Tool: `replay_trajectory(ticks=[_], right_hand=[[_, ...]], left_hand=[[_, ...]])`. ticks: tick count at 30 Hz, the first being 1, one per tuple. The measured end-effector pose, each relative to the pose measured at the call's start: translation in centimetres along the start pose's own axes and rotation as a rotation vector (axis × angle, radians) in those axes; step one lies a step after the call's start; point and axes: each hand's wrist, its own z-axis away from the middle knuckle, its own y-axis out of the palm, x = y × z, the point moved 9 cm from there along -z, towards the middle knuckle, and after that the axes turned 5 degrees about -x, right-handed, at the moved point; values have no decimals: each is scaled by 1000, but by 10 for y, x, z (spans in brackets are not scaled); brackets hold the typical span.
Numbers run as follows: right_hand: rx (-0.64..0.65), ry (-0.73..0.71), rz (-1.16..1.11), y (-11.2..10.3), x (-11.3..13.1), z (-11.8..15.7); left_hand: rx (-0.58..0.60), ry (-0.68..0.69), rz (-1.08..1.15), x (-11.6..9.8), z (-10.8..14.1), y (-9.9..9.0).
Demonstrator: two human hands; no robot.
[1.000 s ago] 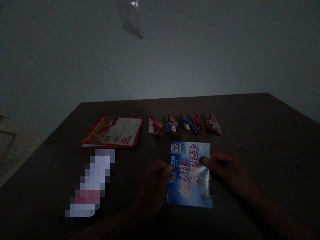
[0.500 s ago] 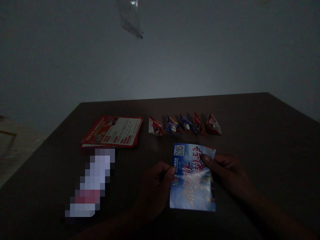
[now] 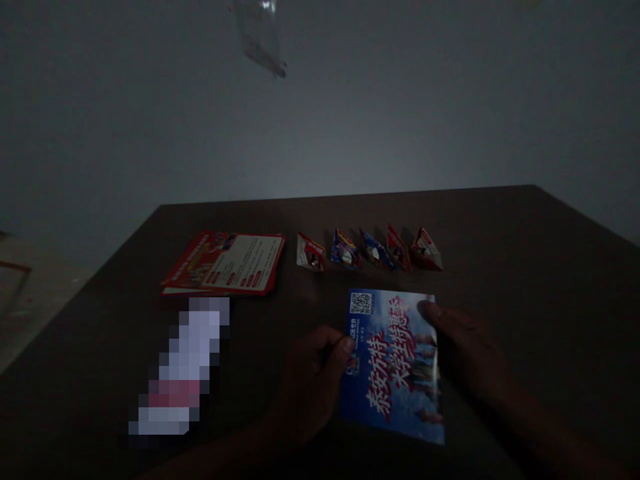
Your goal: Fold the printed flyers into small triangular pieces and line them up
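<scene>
As the glossy blue printed paper sheet may crease, light tension seems best

The left hand pinches its left edge with thumb and finger; the right hand has its thumb at the far right corner, whether gripping I cannot tell. Sheet and inward-slanting hands are on the near side of the row of five red-and-blue folded-paper pieces.

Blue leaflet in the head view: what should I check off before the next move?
1. Left hand holding the blue leaflet by its left edge: ok.
2. Right hand at the leaflet's upper right corner: ok.
3. Right-hand grip firm: cannot tell.
4. Leaflet apart from the five folded paper pieces: ok.
5. Red leaflet stack apart from both hands: ok.
6. Lighting bright: not ok, dim.
</scene>
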Motion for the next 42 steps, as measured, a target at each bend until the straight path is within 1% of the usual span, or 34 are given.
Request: replay_trajectory(ticks=[2, 5, 7, 11, 13, 16, 18, 21, 23, 25, 30, 33, 37, 42], right_hand=[[-50, -77, -32, -10, 7, -4], [-83, -132, -61, -21, 10, -10], [-68, -151, -68, -24, 11, -11], [28, -153, 0, -14, 8, -8], [29, -172, 80, -10, 9, -5], [-45, -200, 214, -8, 14, 1], [-104, -217, 258, -8, 18, 4], [-160, -231, 287, -7, 21, 7], [-167, -232, 298, -7, 20, 7], [-141, -215, 294, -7, 18, 5], [-26, -157, 237, -1, 13, 3], [33, -130, 286, 4, 10, 4], [52, -159, 360, 3, 9, 2], [56, -185, 368, 2, 10, 2]], left_hand=[[-5, -20, 22, 3, 0, 0], [-10, -54, 79, 8, -2, 0], [-3, -58, 93, 10, -3, 1], [-20, -45, 46, 10, -4, -2], [-25, -28, 18, 7, -3, -2], [-13, 26, -33, -2, -2, -1], [-12, 60, -71, -6, -1, -1], [-11, 67, -92, -6, -1, -1], [-8, 52, -82, -2, -1, -1], [-11, 36, -61, 1, -1, 0], [-44, -15, -10, 5, -3, -3], [-63, -21, -14, 4, -3, -5], [-64, -22, -7, 4, -3, -5], [-58, -8, -10, 6, -3, -4]])
